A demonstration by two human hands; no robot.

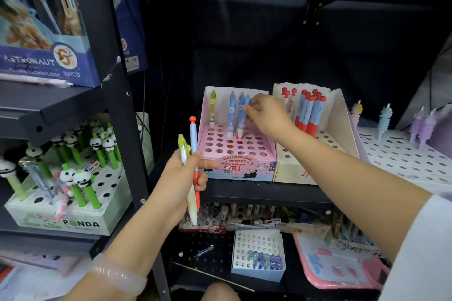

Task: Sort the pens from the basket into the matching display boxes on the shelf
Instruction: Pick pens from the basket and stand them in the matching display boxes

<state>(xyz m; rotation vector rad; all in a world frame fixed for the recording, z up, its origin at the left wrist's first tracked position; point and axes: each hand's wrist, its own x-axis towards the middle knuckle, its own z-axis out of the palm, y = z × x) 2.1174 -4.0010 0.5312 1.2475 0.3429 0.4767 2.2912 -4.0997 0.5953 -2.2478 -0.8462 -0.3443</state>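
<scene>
Head view: right hand [265,115] pinches a blue pen [241,115] over the pink display box [236,151], left hand [181,178] grips two pens [193,166]; a tilted tip could miss its hole.

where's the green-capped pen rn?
Head view, left of centre: the left hand grips the green-capped pen beside a red-and-blue pen, in front of the pink display box.

The right hand [265,115] hides the upper part of a blue pen [246,110] in the pink box [244,166], whose small print is too blurred to read, while the lower shelf's pens [256,215] lie half hidden.
</scene>
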